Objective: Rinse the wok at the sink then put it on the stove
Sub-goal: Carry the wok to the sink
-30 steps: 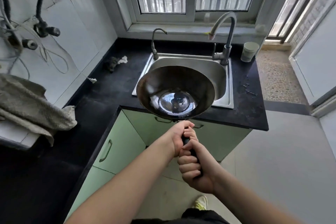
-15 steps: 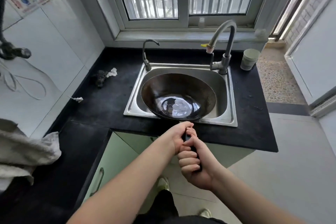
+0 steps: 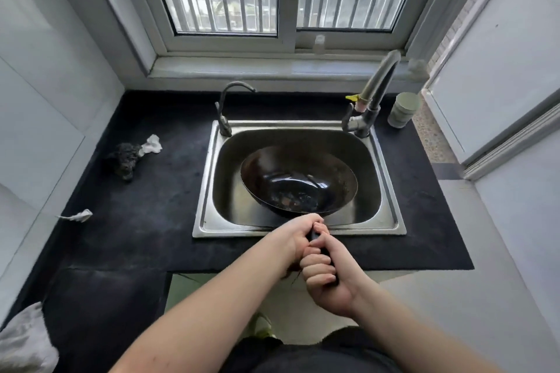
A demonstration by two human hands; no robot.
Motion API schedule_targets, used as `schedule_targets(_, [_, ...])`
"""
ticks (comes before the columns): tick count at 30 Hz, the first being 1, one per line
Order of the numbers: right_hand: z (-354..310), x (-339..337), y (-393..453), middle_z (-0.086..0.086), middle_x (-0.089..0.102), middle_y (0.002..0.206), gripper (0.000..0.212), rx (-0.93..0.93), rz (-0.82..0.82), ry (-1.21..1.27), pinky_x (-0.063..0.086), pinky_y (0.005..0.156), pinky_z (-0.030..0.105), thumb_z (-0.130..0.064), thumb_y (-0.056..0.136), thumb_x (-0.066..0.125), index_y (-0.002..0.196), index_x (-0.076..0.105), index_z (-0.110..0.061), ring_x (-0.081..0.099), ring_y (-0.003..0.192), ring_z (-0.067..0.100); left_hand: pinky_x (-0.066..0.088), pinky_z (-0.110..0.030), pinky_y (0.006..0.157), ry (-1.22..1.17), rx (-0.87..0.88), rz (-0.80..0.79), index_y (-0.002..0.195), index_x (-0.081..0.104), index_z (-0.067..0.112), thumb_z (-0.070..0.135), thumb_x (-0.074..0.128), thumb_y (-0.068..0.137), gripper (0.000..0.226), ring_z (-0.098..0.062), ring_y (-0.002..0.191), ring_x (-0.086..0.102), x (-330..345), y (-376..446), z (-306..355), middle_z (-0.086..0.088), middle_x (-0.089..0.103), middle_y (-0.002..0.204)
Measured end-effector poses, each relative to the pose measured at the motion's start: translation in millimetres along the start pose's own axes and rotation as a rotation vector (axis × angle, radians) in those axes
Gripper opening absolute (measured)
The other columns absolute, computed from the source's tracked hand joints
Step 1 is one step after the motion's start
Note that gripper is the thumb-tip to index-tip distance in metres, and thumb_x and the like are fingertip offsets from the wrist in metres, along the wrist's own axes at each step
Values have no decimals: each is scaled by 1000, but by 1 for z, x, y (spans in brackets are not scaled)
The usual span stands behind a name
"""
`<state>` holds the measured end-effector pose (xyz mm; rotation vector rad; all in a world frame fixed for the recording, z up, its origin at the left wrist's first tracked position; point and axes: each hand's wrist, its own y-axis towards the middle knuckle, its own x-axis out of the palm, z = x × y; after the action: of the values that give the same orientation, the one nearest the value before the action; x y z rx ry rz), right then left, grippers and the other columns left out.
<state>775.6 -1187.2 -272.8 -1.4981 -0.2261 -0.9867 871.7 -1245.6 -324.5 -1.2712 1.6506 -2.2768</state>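
A dark, round wok (image 3: 298, 180) lies inside the steel sink (image 3: 209, 191), its bowl facing up with some dark residue at the bottom. Its black handle points toward me over the sink's front rim. My left hand (image 3: 298, 235) grips the handle close to the bowl, and my right hand (image 3: 325, 274) grips it just behind, both fists wrapped tight. The tall faucet (image 3: 374, 94) rises at the sink's back right, its spout above the basin, with no water visibly running. The stove is out of view.
A smaller tap (image 3: 225, 112) stands at the sink's back left. On the black counter (image 3: 145, 221) lie a dark scrubber (image 3: 125, 157), white scraps (image 3: 151, 145) and a grey-green jar (image 3: 403, 109) at the back right. A cloth (image 3: 24, 342) hangs at the lower left.
I have stepped closer to the sink, and the wok has gone from above the counter's front edge down into the basin. Both hands keep their grip on the handle.
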Motion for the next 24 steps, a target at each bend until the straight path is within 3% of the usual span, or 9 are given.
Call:
schedule_targets(7, [-20,0,22,-6,26,38,36,-1,40,82,18,26,12,-26,83,53,53,35,-17,25,24,9,28,-15,25,65,-77,35,39,39,10,12,37,99,60,-10,20,34,0,27,15,-1,35,32])
schedule_targets(13, [-49,-8,26,-6,25,38,34,32,35,111,19,24,14,-23,80,54,53,35,-16,25,23,9,25,-10,35,198,-90,126,36,37,11,14,37,98,62,-9,22,34,12,49,22,2,36,33])
schedule_targets(15, [-57,-11,28,-7,25,39,34,38,51,89,18,25,13,-23,80,54,52,36,-16,25,24,8,27,-12,30,198,-91,150,37,37,11,13,39,97,60,-9,22,35,17,51,23,2,36,33])
schedule_targets(20, [-73,-16,31,-6,26,39,35,41,99,73,15,27,13,-24,80,55,51,37,-15,24,24,8,26,-10,36,184,-143,173,38,37,11,18,41,97,59,-8,24,35,25,62,25,4,38,34])
schedule_targets(24, [-76,-20,29,-6,26,39,32,61,130,8,16,27,14,-24,80,52,52,39,-14,24,25,8,33,-14,28,98,-136,199,41,41,9,13,43,97,56,-10,24,39,25,69,21,1,40,35])
